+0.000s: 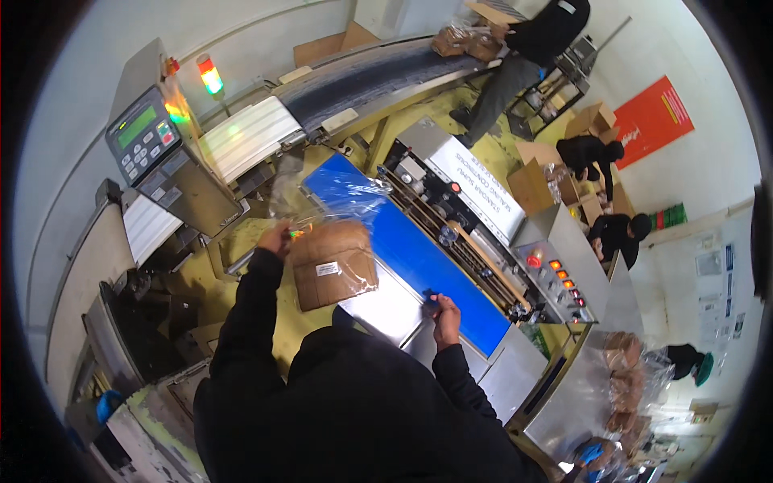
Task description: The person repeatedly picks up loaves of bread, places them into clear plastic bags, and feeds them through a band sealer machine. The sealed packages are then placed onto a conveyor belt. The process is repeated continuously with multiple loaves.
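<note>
My left hand (276, 239) is closed on the loose upper end of a clear plastic bag. Inside the bag is a brown block-shaped package (334, 278) with a small white label. It hangs just left of the blue belt (435, 266), and the bag's open film spreads over the belt's far end. My right hand (445, 320) is closed beside the belt's near edge, its fingers around a small dark thing (431, 299) whose kind I cannot make out.
A bag sealing machine (459, 193) with lit buttons runs along the belt. At left stand a keypad display (141, 133) and a white conveyor (250, 137). A dark conveyor (370, 80) curves behind. Several people work beyond; bagged brown packages (624, 378) lie on a steel table at right.
</note>
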A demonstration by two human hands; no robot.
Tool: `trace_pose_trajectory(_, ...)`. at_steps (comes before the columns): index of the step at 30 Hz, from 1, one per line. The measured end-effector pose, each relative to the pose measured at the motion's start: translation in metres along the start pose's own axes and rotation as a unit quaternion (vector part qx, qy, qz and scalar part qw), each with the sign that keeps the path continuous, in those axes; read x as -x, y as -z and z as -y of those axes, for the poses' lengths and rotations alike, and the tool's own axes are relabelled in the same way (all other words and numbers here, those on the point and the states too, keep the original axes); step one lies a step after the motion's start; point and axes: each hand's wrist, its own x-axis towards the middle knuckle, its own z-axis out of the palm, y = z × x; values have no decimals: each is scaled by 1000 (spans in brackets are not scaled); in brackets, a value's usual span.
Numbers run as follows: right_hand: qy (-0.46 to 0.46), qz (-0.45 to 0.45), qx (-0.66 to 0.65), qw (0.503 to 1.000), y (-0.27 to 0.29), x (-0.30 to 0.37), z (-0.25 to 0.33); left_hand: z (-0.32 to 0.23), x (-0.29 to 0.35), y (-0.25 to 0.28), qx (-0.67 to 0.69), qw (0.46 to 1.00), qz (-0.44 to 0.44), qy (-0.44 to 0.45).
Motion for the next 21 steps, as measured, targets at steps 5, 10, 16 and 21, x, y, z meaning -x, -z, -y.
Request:
trace_pose_trajectory(5, 13, 41, 47, 998, -16, -7, 8, -60, 159, 11, 120, 966, -225, 33)
trace_pose_trajectory(10, -5, 85, 46, 995, -35, -8, 9, -100, 214, 128, 195, 929, -145, -278)
trace_pose_trajectory(16, -13, 108, 80, 991, -51, -5, 22, -198, 174, 259, -286, 633, -634, -340)
trace_pose_trajectory(21, -12, 111, 120, 987, -36, -7, 25, -283, 133, 345, -160, 704, -552, -418)
